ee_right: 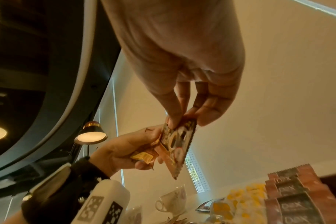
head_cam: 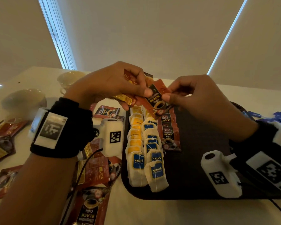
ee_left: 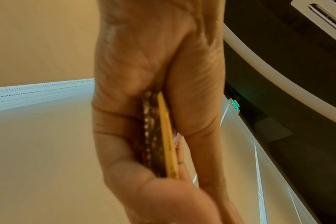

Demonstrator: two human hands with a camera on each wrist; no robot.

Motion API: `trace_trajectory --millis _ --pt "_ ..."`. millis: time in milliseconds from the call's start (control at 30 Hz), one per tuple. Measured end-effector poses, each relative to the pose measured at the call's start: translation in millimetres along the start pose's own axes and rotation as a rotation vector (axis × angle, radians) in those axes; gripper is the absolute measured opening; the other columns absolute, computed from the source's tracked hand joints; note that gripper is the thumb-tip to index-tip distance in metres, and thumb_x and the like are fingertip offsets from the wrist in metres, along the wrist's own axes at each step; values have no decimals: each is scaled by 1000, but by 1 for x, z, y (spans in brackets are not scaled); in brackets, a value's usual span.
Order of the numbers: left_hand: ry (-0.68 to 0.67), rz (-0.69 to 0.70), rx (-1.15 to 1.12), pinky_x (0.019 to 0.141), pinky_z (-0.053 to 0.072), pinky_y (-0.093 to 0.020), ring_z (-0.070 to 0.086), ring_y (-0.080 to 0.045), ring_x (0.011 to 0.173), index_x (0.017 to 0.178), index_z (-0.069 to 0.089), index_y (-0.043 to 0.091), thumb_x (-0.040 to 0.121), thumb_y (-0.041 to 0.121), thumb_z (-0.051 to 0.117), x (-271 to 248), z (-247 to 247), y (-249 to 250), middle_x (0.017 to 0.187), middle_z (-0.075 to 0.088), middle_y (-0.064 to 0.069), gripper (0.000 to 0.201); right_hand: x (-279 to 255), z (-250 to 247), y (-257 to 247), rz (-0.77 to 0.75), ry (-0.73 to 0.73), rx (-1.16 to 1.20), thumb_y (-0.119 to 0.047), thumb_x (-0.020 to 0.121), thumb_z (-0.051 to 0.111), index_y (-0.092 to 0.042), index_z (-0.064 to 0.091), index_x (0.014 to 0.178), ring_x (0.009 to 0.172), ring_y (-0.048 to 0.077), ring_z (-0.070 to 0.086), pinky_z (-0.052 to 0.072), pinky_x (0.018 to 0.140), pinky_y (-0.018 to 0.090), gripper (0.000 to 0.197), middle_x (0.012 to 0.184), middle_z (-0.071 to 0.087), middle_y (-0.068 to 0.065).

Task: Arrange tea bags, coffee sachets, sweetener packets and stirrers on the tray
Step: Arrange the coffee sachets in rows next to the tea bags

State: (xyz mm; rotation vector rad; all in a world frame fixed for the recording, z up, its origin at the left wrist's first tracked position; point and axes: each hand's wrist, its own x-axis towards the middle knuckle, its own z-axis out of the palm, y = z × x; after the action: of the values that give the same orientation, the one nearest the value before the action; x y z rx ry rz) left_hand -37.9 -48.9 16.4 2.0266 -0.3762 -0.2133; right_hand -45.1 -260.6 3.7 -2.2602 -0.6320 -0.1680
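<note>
My left hand (head_cam: 120,88) grips a small stack of red coffee sachets (head_cam: 128,98) above the tray's far left corner; the stack's edges (ee_left: 159,136) show between its fingers. My right hand (head_cam: 182,95) pinches the front coffee sachet (head_cam: 156,99) of that stack between thumb and fingers, seen also in the right wrist view (ee_right: 178,142). On the dark tray (head_cam: 201,159) lie two rows of tea bags (head_cam: 146,156) with yellow or blue tags, and beside them a short row of coffee sachets (head_cam: 169,133).
Loose red coffee sachets (head_cam: 94,174) are scattered on the white table left of the tray. Two white cups (head_cam: 23,99) (head_cam: 70,80) stand at the far left. Blue packets (head_cam: 279,116) lie past the tray's right edge. A window blind hangs behind.
</note>
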Motion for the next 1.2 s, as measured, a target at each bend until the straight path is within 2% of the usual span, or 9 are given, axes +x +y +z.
trace_trajectory --millis 67,167,267,367,467,667,1033,1133,1200 --pt "60 3 -17 50 55 -26 70 -20 68 84 65 9 65 32 73 -2 -5 -1 80 73 -7 31 -7 -10 6 92 -54 40 -24 78 70 -20 65 76 59 2 60 46 54 8 7 71 66 -4" --pt "135 -13 -50 47 53 -22 70 -17 64 86 66 10 74 24 70 -5 -11 -1 74 72 -4 19 -20 -22 23 288 -191 31 -19 78 69 -19 65 77 55 -7 57 40 48 2 4 71 65 -7" --pt "158 -43 -76 47 55 -22 70 -15 62 88 67 10 77 17 68 -7 -14 -1 73 73 -2 13 -33 -22 43 493 -430 -80 -20 82 64 -22 64 81 69 -2 60 42 53 9 2 81 64 -8" --pt "169 -54 -83 48 56 -23 71 -16 64 92 68 9 81 13 67 -8 -13 -1 74 73 -2 11 -39 -17 54 658 -566 -19 -18 82 63 -17 66 85 70 4 63 46 55 12 4 87 67 -3" --pt "165 -56 -72 48 57 -24 71 -17 65 95 69 9 84 8 64 -7 -12 -1 76 73 -2 12 -40 -12 55 719 -648 3 -14 84 61 -13 66 87 69 5 65 49 58 15 6 84 69 0" --pt "153 -54 -58 48 57 -26 72 -19 68 93 71 11 83 7 65 -6 -12 -2 86 73 -6 12 -32 -4 49 805 -694 92 -9 86 59 -7 66 84 60 4 67 49 53 13 7 67 70 0" --pt "98 -42 -26 48 55 -23 72 -18 69 90 71 15 82 11 65 -1 -7 -4 85 73 1 11 -28 6 37 790 -684 -84 -20 87 61 -7 62 76 50 5 63 48 46 15 17 54 66 -1" --pt "76 -32 2 50 58 -26 72 -19 76 90 72 17 84 10 65 0 -2 -2 94 72 1 11 -29 2 22 602 -641 -314 -31 89 56 -13 61 77 50 3 62 50 52 14 23 59 65 -3" --pt "36 -14 40 61 61 -35 72 -19 84 92 72 19 85 10 65 1 1 -1 98 71 3 13 -29 -3 8 365 -458 -371 -37 89 53 -20 60 80 59 1 63 50 62 12 21 68 65 -6"
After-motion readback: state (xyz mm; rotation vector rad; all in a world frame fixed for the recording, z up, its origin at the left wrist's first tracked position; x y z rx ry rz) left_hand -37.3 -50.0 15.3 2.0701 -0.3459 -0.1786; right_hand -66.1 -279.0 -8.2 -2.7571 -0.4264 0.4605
